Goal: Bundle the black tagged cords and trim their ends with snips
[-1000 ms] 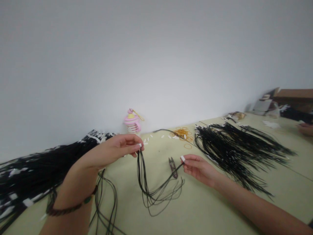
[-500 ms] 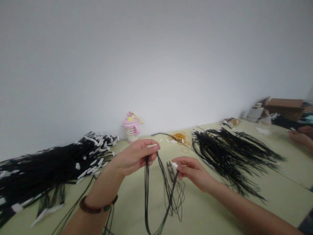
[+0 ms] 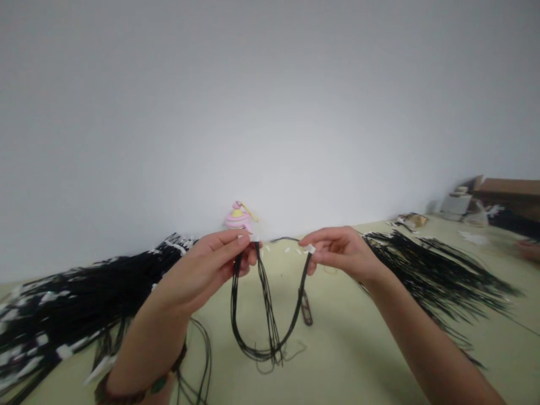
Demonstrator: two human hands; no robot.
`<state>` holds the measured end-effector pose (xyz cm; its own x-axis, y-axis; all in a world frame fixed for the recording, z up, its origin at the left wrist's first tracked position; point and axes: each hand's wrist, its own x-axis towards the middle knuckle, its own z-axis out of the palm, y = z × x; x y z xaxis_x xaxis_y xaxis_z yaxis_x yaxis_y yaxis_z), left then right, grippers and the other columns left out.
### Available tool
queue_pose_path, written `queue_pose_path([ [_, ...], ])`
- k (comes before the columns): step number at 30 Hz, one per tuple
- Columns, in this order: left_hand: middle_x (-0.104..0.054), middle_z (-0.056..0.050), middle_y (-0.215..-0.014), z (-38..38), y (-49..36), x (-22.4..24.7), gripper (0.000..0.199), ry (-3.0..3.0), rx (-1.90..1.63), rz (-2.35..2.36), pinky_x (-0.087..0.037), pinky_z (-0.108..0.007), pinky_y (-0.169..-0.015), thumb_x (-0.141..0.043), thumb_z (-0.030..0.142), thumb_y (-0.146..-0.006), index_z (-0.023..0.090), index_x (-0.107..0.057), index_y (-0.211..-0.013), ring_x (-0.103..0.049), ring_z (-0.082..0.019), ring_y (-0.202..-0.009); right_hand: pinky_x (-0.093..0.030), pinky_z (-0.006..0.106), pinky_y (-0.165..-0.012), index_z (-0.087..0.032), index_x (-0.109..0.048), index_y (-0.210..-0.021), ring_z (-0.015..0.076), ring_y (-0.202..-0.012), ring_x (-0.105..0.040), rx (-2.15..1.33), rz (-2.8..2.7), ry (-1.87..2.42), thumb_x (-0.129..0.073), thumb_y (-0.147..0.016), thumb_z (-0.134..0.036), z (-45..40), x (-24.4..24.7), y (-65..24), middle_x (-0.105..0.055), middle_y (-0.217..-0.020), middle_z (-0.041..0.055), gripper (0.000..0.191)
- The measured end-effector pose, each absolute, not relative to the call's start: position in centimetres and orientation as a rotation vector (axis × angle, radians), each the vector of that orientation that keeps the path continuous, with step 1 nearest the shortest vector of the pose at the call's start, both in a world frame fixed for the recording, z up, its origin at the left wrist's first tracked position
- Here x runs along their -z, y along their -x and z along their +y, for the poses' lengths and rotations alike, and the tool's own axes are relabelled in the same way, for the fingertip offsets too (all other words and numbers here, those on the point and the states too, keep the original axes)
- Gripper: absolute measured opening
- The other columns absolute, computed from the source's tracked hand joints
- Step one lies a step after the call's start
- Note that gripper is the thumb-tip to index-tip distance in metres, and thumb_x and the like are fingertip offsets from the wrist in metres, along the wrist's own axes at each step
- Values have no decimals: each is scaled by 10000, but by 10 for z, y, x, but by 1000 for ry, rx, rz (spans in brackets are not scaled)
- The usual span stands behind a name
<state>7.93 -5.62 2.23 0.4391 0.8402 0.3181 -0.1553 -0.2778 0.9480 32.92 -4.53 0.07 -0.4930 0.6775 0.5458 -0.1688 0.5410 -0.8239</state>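
Between my two hands hangs a black wire harness [image 3: 264,353], sagging in a U above the table. My left hand [image 3: 215,261] pinches a white connector [image 3: 254,238] at one end; thin black wires drop from it in two strands. A second white connector [image 3: 310,248] sits between the thumb and fingers of my right hand [image 3: 341,253], with the bundled wires running down from it. Behind the harness a pair of thread snips [image 3: 306,312] lies on the table, partly covered by the wires. Both hands are closed on the connectors.
Heaped black harnesses [image 3: 88,287] with white connectors lie at the left, and more black wires [image 3: 434,270] are spread at the right. A pink cup [image 3: 237,219] stands by the wall. Far right are a cardboard box [image 3: 510,185] and a blurred co-worker's hand [image 3: 529,249].
My right hand has risen with its connector to about the height of my left. My left hand has shifted slightly left and up, and the harness hangs in a wider U.
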Motion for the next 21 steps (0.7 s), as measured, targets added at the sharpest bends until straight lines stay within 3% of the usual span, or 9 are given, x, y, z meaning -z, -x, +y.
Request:
queue_pose_path([
  [4,-570,-3,-670,-65,-73,-28,228,-1643,-1158,683,-382,-182,-552,-604,328,-860,151,-631,-718,-469,-94,-610,-506,225,-673,-197,-734,-833,103,-773,-581,-836,-1871,320,-746,-692,-193,-41,-5,-324,-609,-839,37,141],
  [7,-550,8,-634,-66,-73,-28,242,-1694,-1156,701,-364,-182,-526,-590,327,-866,156,-617,-697,-445,-90,-579,-512,290,-792,-199,-727,-882,154,-956,-561,-887,-1924,183,-726,-717,-196,-39,-2,-318,-604,-963,64,164],
  [12,-525,16,-594,-64,-77,-28,279,-1758,-1100,717,-361,-188,-521,-562,352,-877,162,-598,-676,-431,-90,-557,-540,294,-713,-238,-681,-1050,114,-798,-602,-1210,-1883,87,-644,-791,-163,-33,10,-312,-608,-1080,55,272],
  [21,-544,8,-633,-54,-83,-23,301,-1880,-1070,813,-332,-203,-534,-530,369,-891,172,-593,-672,-427,-106,-588,-509,192,-655,-180,-709,-925,82,-759,-627,-1256,-1675,315,-722,-714,-182,-16,22,-301,-703,-942,50,211],
])
